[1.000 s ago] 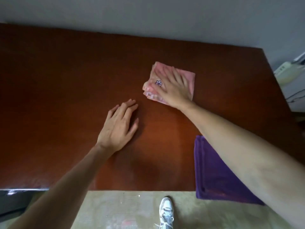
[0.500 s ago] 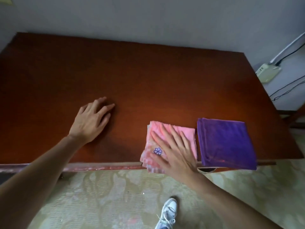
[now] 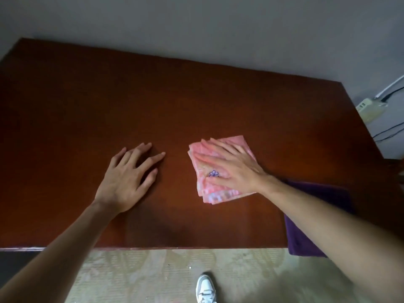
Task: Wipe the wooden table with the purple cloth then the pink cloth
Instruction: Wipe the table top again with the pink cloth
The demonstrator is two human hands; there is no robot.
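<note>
The left hand (image 3: 127, 182) is lying flat and empty on the table (image 3: 65, 119), fingers spread, well to the left of the pink cloth (image 3: 220, 195); I'd say it is bracing the person's weight as they lean in, not doing any wiping itself. The two hands are apart, with bare wood between them.

The right hand (image 3: 231, 169) is pressing down on the pink cloth with an open palm and splayed fingers, not pinching it, which looks like the way to keep the folded layers together and flat as they slide. That cloth is sitting right of the table's middle.

Just right of the pink cloth and nearer the front edge, the purple cloth (image 3: 306, 239) is lying partly under the right forearm, hanging over the edge, seemingly set aside. So the pink pass appears to be underway.
</note>
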